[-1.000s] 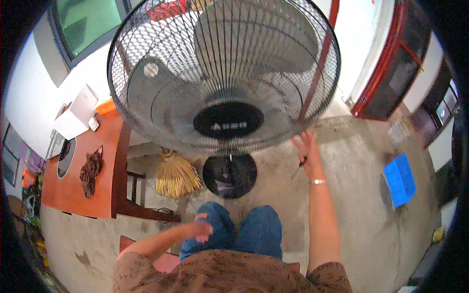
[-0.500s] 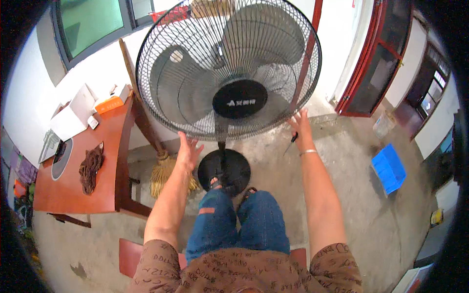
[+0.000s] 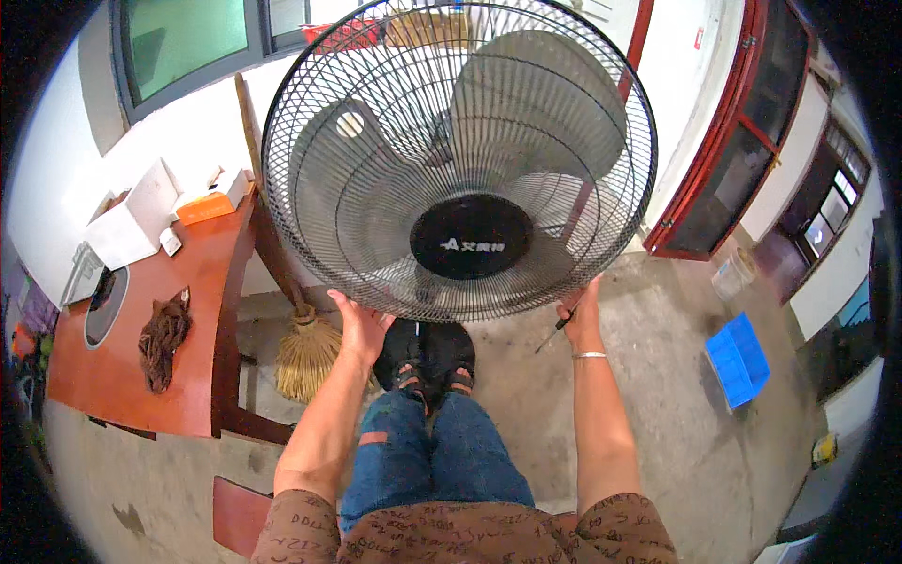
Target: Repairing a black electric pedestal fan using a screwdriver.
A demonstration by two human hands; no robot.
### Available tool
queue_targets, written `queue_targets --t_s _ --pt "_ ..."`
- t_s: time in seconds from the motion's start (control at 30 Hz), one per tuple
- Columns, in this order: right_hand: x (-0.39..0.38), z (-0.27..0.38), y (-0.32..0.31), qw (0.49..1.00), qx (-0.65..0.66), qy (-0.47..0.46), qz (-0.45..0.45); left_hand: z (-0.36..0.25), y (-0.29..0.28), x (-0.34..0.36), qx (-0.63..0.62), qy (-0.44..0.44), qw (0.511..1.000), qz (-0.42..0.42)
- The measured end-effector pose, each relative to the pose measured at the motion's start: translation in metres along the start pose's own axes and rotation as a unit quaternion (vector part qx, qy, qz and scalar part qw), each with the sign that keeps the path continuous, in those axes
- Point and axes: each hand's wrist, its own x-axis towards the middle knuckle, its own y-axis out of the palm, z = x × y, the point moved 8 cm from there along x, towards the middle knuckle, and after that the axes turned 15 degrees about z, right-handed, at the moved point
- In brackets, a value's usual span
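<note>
A large black pedestal fan (image 3: 472,237) stands before me, its round wire guard leaning toward me with grey blades behind the wires. My left hand (image 3: 362,327) is at the guard's lower left rim, thumb up outside it and fingers partly hidden beneath. At the lower right rim, my right hand (image 3: 584,315) touches the guard and also keeps a small dark-handled screwdriver (image 3: 564,321), its thin shaft pointing down and left. The fan's round black base (image 3: 385,362) rests on the floor, and my sandalled feet are on it.
A reddish wooden table (image 3: 202,362) on the left bears a brown cloth (image 3: 164,340), a white box (image 3: 136,221) and an orange box (image 3: 207,207). A straw broom (image 3: 308,357) leans beside it. On the right are a blue plastic bin (image 3: 738,359) and a red-framed door (image 3: 719,150).
The fan head has come nearer and lower in view, tipping toward me. Both hands, apart from or barely at the guard before, now meet its lower rim. The screwdriver stays in my right hand.
</note>
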Motion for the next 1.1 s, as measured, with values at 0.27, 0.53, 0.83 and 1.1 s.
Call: queue_targets --t_s 0.27,0.53,0.83,1.1 --pt "-0.019 0.035 0.044 0.980 -0.183 0.071 0.033 -0.019 -0.012 -0.020 -0.030 -0.059 0.995 -0.079" --pt "-0.030 0.031 0.064 0.983 -0.177 0.050 0.019 -0.023 -0.037 -0.012 -0.031 -0.065 0.994 -0.076" --pt "-0.023 0.014 0.035 0.991 -0.124 0.042 0.040 -0.010 -0.030 0.001 -0.108 -0.036 0.989 -0.097" --pt "-0.037 -0.003 0.010 0.998 -0.008 -0.012 0.061 0.037 -0.049 0.012 -0.149 -0.001 0.979 -0.137"
